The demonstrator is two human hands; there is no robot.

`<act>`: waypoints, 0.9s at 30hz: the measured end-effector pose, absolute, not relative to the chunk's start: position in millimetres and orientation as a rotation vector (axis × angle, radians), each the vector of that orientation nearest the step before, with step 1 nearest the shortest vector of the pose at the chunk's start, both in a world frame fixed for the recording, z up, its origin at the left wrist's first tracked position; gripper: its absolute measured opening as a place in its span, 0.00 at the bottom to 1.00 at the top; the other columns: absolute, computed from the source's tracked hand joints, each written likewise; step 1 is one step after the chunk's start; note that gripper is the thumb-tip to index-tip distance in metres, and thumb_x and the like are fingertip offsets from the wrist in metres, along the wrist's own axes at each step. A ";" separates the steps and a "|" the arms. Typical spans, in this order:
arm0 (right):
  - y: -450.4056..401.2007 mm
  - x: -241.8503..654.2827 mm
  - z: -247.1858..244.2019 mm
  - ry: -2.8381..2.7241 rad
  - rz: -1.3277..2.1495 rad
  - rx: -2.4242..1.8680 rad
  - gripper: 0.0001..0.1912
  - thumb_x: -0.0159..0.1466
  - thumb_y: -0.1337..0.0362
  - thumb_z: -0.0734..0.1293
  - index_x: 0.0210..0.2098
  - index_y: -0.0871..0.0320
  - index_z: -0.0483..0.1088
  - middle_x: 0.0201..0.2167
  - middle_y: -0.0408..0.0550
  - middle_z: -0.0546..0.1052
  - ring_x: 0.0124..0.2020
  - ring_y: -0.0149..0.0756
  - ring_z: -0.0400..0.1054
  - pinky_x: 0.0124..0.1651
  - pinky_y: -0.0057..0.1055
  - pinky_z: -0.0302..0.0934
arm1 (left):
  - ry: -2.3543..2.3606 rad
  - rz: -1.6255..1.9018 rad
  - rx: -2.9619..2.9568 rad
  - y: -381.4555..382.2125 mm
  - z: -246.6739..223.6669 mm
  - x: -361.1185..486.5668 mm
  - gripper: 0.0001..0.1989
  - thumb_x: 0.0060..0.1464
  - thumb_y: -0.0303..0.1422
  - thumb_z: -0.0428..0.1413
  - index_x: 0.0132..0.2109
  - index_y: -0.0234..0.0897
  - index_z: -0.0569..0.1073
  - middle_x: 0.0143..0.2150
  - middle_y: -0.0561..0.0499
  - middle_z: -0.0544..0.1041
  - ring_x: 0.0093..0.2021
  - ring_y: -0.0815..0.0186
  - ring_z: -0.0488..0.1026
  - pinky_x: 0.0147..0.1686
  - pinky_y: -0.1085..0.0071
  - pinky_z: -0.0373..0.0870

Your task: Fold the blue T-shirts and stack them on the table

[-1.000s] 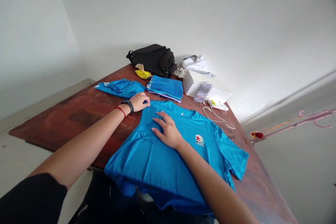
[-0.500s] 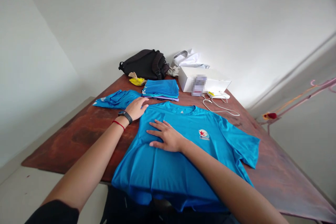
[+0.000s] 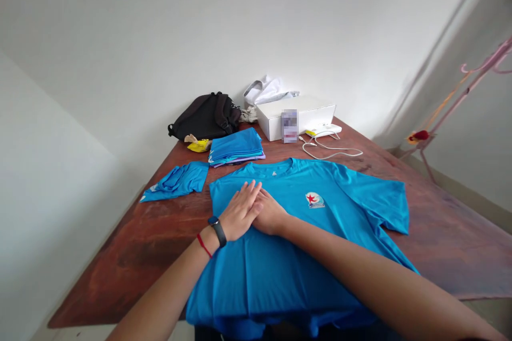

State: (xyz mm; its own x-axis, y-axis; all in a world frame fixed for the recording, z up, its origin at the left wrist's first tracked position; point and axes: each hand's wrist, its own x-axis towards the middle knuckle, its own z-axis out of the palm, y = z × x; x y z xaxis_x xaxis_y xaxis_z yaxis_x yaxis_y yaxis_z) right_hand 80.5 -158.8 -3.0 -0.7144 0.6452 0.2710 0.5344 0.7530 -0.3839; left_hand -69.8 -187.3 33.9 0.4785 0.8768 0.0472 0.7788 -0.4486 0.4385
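Observation:
A blue T-shirt [image 3: 296, 256] with a round red-and-white logo lies spread on the brown table [image 3: 132, 256], its collar away from me. My left hand [image 3: 240, 213], with a dark watch and red string at the wrist, rests near the shirt's left side, fingers stretched out. It overlaps my right hand [image 3: 272, 213], which lies on the shirt with its fingers partly hidden behind the left one; the visible fingers are extended. Beyond the collar sits a stack of folded blue shirts [image 3: 236, 146]. A bunched blue cloth [image 3: 178, 180] lies to the left.
At the back are a black bag [image 3: 206, 116], a yellow packet [image 3: 199, 145], a white bag [image 3: 268, 89] and a white box [image 3: 296, 117] with a blurred card. A white device [image 3: 324, 130] and cable [image 3: 340, 153] lie nearby. A pink rack [image 3: 472, 82] stands right.
My left hand has moved right and toward me, from the shirt's shoulder edge to my right hand. The left sleeve area now lies folded inward. The camera view has shifted.

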 end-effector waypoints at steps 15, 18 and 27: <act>-161.9 80.9 6.4 -2.512 0.431 -1.051 0.31 0.71 0.51 0.58 0.68 0.61 0.61 0.71 0.59 0.56 0.72 0.55 0.47 0.70 0.56 0.44 | 1.785 0.074 2.541 -200.1 14.2 -150.7 0.32 0.69 0.51 0.43 0.74 0.48 0.50 0.76 0.48 0.47 0.74 0.50 0.44 0.68 0.44 0.51; -161.8 81.8 7.8 -2.521 0.427 -1.046 0.31 0.71 0.51 0.58 0.68 0.62 0.61 0.71 0.59 0.56 0.72 0.56 0.47 0.70 0.57 0.45 | 1.846 0.054 2.540 -210.5 15.3 -166.3 0.35 0.67 0.54 0.45 0.74 0.50 0.48 0.76 0.48 0.47 0.74 0.49 0.45 0.67 0.43 0.52; -163.9 83.2 12.6 -2.535 0.438 -1.052 0.31 0.71 0.51 0.58 0.68 0.62 0.61 0.71 0.59 0.56 0.73 0.56 0.46 0.70 0.57 0.45 | 1.910 0.048 2.505 -247.8 16.4 -185.2 0.40 0.66 0.54 0.46 0.75 0.52 0.36 0.76 0.46 0.44 0.74 0.48 0.42 0.67 0.40 0.48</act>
State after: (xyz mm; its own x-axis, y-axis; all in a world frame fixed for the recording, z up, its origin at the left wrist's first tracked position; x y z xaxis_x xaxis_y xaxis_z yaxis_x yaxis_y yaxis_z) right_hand 83.2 -163.9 12.6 -0.6577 0.7240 0.2078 0.6123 0.6746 -0.4123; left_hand -185.2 -247.8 16.4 0.2644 0.9640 0.0295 0.9642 -0.2648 0.0115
